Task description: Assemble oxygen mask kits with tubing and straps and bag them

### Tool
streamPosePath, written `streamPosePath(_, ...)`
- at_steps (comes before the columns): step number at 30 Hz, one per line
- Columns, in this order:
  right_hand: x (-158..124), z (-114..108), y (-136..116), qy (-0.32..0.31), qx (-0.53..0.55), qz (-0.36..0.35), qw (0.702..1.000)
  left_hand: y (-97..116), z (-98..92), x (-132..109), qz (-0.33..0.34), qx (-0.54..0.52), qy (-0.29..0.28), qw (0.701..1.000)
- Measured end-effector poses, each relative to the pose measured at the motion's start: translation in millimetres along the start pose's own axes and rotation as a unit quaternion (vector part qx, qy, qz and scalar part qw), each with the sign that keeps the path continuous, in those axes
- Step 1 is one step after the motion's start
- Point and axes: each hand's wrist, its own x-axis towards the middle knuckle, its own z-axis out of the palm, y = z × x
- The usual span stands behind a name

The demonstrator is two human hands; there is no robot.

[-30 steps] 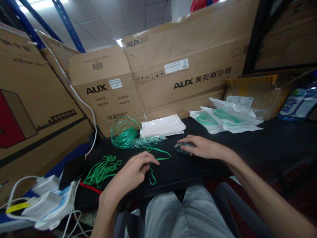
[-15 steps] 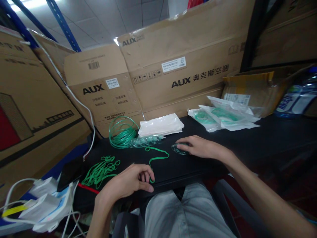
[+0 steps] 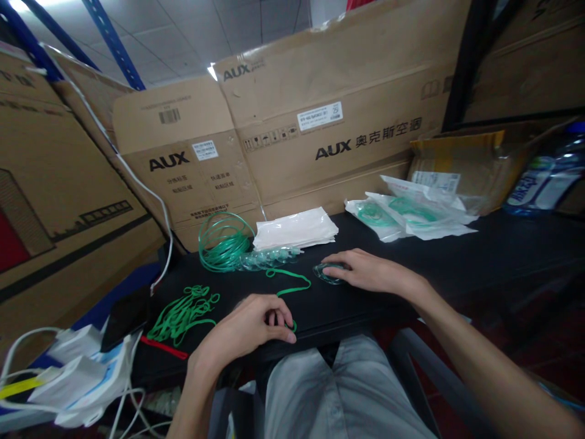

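Beneath our right hand (image 3: 372,271) sits a clear round piece (image 3: 323,277), flat on the dark table (image 3: 461,262), and our fingers lie loosely bent across it, hiding much of it; whether they grip it, we cannot tell. Over at our left hand (image 3: 253,323), the fingers are curled in with the thumb drawn near them, right at the table's front edge. A green strap (image 3: 295,289) runs from beyond that hand down behind its knuckles, and a bit of green peeks out by the fingertips; we cannot tell if they pinch it.

Look around: just left of our left hand, a tangle of green straps (image 3: 183,314) lies beside a red strip (image 3: 164,347), with a dark phone (image 3: 125,320) and white plugs (image 3: 75,347) farther out. Past the left hand sit a coil of green tubing (image 3: 223,253) and a row of clear cups (image 3: 269,258), crowding the strap's far end. Behind the cups we spot white packets (image 3: 297,228). Beyond our right hand rest bags of green tubing (image 3: 415,213), then a carton (image 3: 457,164) and a blue bottle (image 3: 543,183) off to its right. Tall cardboard (image 3: 283,164) blocks everything behind.
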Motion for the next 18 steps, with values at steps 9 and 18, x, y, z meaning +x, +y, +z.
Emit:
streamPosePath(9, 0.4, 2.9, 4.1, 0.0, 0.058, 0.006, 0.998, -1.6, 3.3, 3.5, 0.012, -0.009, 0.024, 1.0)
streamPosePath(18, 2.6, 15.4, -46.6, -0.099, 0.374, -0.095, 0.917, 0.9, -4.3, 1.7, 0.08, -0.043, 0.067, 0.994)
